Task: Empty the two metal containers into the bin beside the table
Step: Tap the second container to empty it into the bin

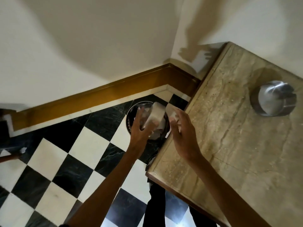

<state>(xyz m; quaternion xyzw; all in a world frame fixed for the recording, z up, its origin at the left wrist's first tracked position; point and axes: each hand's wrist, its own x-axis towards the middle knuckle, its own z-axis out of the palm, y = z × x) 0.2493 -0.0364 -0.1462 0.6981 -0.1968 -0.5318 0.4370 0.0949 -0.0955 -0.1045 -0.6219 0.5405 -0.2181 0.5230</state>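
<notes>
A blurred metal container (157, 115) hangs tilted over the round black bin (131, 112) on the floor beside the table, with my left hand (139, 128) gripping it from the left. White crumpled scraps (155, 134) show inside the bin under it. Just to its right, my right hand (183, 136) curls its fingers around a pale blurred object (172, 112); I cannot tell what that object is. A second metal container (275, 99), round and shiny, stands on the marble table (229, 145) at the far right, away from both hands.
The bin sits in the corner between the table's edge and a brown skirting board (98, 97). The floor is black and white checked tiles (70, 161). The person's dark trouser legs (155, 207) stand against the table's near corner.
</notes>
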